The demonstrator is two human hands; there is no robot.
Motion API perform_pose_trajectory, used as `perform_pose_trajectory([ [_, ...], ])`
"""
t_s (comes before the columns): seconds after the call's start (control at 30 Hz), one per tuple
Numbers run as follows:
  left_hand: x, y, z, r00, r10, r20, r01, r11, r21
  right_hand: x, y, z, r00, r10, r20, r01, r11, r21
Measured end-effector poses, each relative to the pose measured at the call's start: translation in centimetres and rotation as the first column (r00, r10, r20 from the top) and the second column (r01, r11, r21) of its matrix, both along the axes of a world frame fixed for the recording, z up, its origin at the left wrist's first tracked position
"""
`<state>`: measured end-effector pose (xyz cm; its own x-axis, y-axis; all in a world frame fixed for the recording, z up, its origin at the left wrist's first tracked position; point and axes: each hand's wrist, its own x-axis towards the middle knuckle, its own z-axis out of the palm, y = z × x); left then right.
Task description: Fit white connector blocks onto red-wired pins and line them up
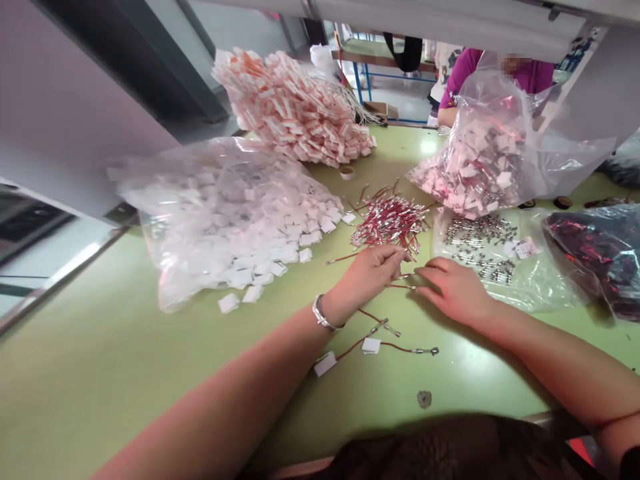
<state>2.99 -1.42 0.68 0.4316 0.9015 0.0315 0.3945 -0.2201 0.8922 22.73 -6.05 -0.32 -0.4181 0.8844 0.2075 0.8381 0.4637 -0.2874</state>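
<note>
My left hand (373, 272), with a bracelet at the wrist, is closed with its fingertips pinched together. Short red wires (399, 286) with metal ends stick out from under it toward the right. My right hand (457, 290) is beside those metal ends, its fingers stretched and slightly apart; whether they touch the wires is unclear. Just beyond the left hand lies a heap of red wires (387, 220) with metal terminals. Closer to me are a red wire with a white connector (371, 346) and another white connector (325, 364) on a wire.
White connectors spill from a clear bag (200, 200) at left. Behind stands a pile of orange-white parts (305, 113). At right are a bag of wired connectors (480, 160), metal terminals (483, 230) on plastic, and a dark-filled bag (600, 247). A person in purple (463, 73) sits opposite.
</note>
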Motion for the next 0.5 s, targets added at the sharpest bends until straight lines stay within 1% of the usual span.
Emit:
perform_pose_trajectory([
  [0.03, 0.1, 0.0, -0.1, 1.000, 0.009, 0.001, -0.009, 1.000, -0.010, 0.9, 0.6, 0.4, 1.000, -0.003, -0.008, 0.003, 1.000, -0.003],
  [0.07, 0.1, 0.1, -0.2, 1.000, 0.027, 0.000, -0.027, 1.000, -0.001, 1.9, 1.2, 0.7, 0.999, -0.037, -0.019, 0.037, 0.999, -0.008],
  [0.1, 0.0, 0.2, -0.3, 0.999, 0.048, -0.008, -0.048, 0.999, 0.021, 3.0, 1.9, 1.0, 0.994, -0.105, 0.000, 0.105, 0.994, 0.014],
  [0.13, -0.1, 0.3, -0.2, 0.997, 0.070, -0.027, -0.069, 0.997, 0.045, 4.1, 2.7, 1.1, 0.986, -0.158, 0.056, 0.155, 0.987, 0.048],
  [0.17, -0.2, 0.5, 0.1, 0.994, 0.087, -0.060, -0.083, 0.994, 0.067, 5.1, 3.3, 1.2, 0.976, -0.167, 0.139, 0.160, 0.985, 0.062],
  [0.2, -0.5, 0.6, 0.6, 0.990, 0.081, -0.114, -0.071, 0.994, 0.086, 5.8, 3.9, 1.1, 0.965, -0.144, 0.219, 0.136, 0.989, 0.048],
  [0.23, -0.8, 0.6, 1.2, 0.980, 0.046, -0.194, -0.028, 0.995, 0.096, 6.4, 4.3, 0.9, 0.952, -0.121, 0.280, 0.114, 0.993, 0.039],
  [0.27, -1.2, 0.6, 1.9, 0.954, -0.017, -0.300, 0.048, 0.994, 0.096, 6.6, 4.6, 0.6, 0.938, -0.099, 0.333, 0.094, 0.995, 0.032],
  [0.3, -1.6, 0.6, 2.7, 0.902, -0.115, -0.415, 0.160, 0.984, 0.076, 6.6, 4.7, 0.4, 0.923, -0.086, 0.374, 0.082, 0.996, 0.028],
  [0.33, -2.0, 0.4, 3.4, 0.833, -0.210, -0.512, 0.267, 0.963, 0.040, 6.5, 4.7, 0.1, 0.911, -0.083, 0.403, 0.077, 0.997, 0.032],
  [0.4, -2.6, -0.1, 4.6, 0.686, -0.355, -0.635, 0.438, 0.899, -0.030, 6.0, 4.5, -0.1, 0.900, -0.099, 0.424, 0.083, 0.995, 0.056],
  [0.43, -2.9, -0.5, 4.8, 0.623, -0.391, -0.677, 0.490, 0.870, -0.052, 5.7, 4.3, -0.1, 0.903, -0.114, 0.414, 0.090, 0.993, 0.076],
  [0.5, -3.2, -1.6, 4.7, 0.514, -0.402, -0.758, 0.549, 0.833, -0.070, 5.2, 4.1, 0.1, 0.922, -0.153, 0.356, 0.112, 0.985, 0.133],
])
